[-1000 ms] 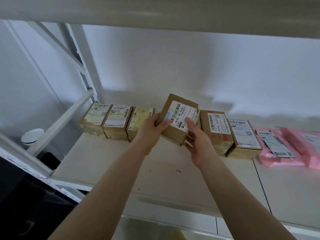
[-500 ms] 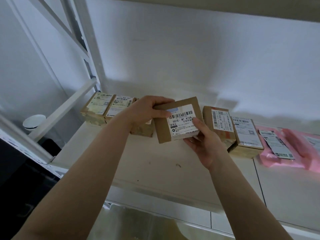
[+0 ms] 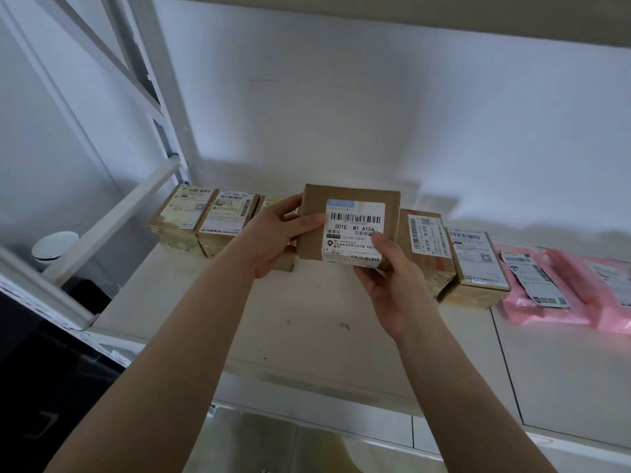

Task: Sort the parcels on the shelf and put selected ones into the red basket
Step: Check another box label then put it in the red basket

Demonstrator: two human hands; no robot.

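Observation:
Both hands hold one brown cardboard parcel (image 3: 351, 213) above the white shelf (image 3: 307, 312), its white barcode label facing me. My left hand (image 3: 276, 233) grips its left edge, thumb on the label's corner. My right hand (image 3: 392, 274) holds its lower right corner from below. Behind on the shelf stand more brown parcels: two at the left (image 3: 205, 216), a third mostly hidden by my left hand, and two at the right (image 3: 450, 257). The red basket is not in view.
Pink plastic mailer bags (image 3: 560, 288) lie at the shelf's right end. White frame bars (image 3: 112, 213) slope across the left side. A white round object (image 3: 54, 247) sits low at the left. Another shelf board runs overhead.
The held parcel has turned from tilted to level with its label square to me, and it has come closer. My left thumb now rests on the label's corner.

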